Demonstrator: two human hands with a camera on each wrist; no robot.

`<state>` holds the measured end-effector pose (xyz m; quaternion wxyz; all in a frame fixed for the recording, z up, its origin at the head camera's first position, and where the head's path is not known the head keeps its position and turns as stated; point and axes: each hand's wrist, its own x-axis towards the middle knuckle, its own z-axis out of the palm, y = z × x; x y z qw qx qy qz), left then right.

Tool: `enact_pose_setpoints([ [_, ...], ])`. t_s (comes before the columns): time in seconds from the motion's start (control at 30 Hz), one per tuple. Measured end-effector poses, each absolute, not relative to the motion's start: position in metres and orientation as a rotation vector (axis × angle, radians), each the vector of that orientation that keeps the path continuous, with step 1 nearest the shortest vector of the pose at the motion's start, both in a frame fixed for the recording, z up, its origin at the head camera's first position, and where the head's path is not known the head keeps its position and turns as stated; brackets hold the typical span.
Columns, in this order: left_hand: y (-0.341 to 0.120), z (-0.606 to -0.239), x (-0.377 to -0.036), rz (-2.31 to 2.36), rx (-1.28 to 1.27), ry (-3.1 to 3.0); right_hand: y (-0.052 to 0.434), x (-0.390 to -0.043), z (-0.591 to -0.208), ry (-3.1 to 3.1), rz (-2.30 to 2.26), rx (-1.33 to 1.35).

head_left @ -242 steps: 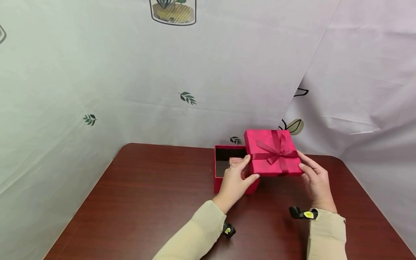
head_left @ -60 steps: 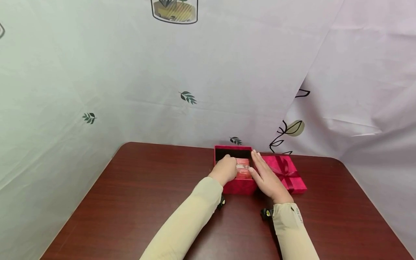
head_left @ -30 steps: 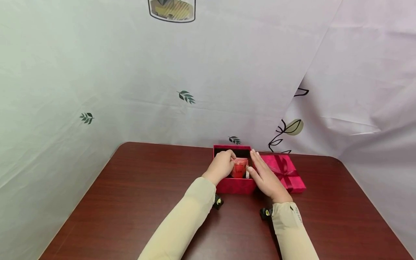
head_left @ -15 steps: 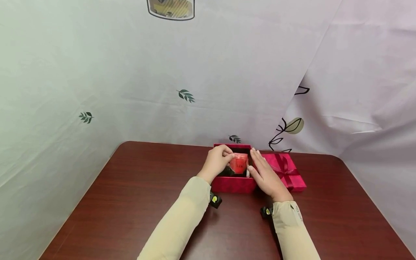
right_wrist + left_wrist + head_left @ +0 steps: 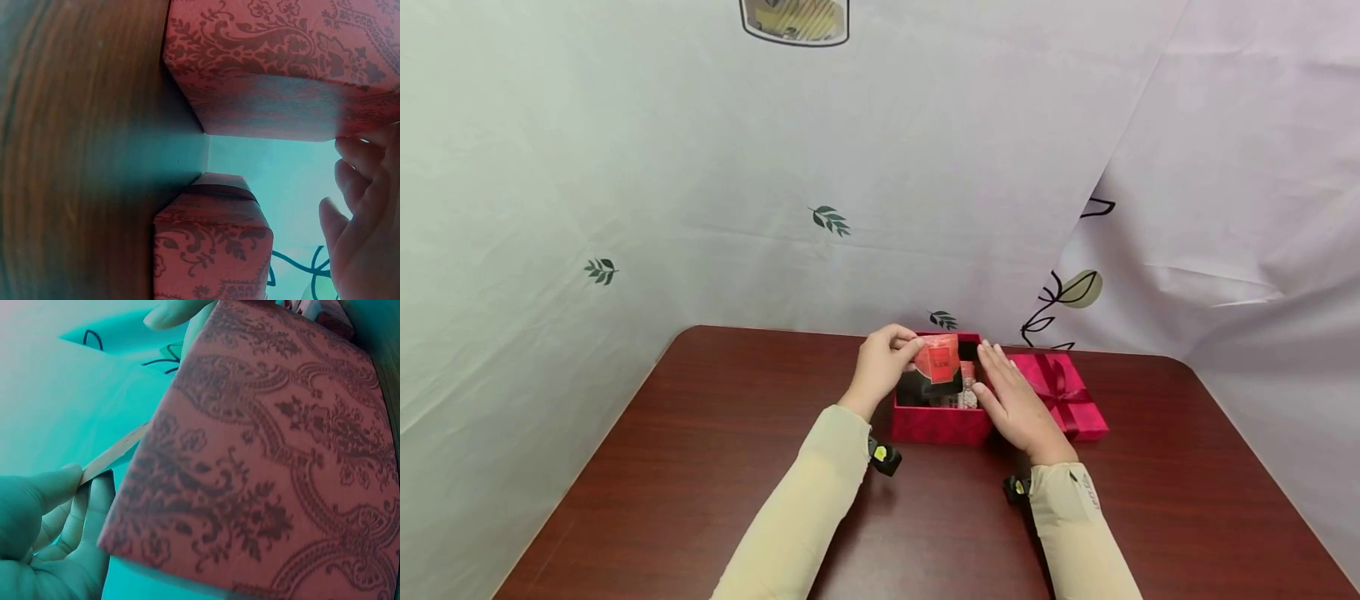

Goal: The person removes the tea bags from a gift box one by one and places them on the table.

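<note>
Now left hand (image 5: 880, 364) pinching red-labelled packet (image 5: 937, 367), writing unreadable

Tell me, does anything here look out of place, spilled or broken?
Nothing stands out. The red box sits square on the table, its ribboned lid lying flat beside it. The left hand holds a small red packet above the box; the right hand rests on the box's right side.

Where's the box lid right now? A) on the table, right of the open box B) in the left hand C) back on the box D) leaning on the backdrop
A: the lid with its ribbon bow lies flat on the table, right of the open red box, beyond the right hand.
</note>
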<state>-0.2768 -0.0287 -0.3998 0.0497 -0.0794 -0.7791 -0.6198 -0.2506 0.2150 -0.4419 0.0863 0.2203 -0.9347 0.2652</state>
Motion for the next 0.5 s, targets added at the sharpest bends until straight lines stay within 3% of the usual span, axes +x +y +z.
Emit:
enact_pose_setpoints([
  [0.5, -0.065, -0.397, -0.281, -2.159, -0.140, -2.112, 0.216, -0.252, -0.444, -2.730, 0.774, 0.689],
])
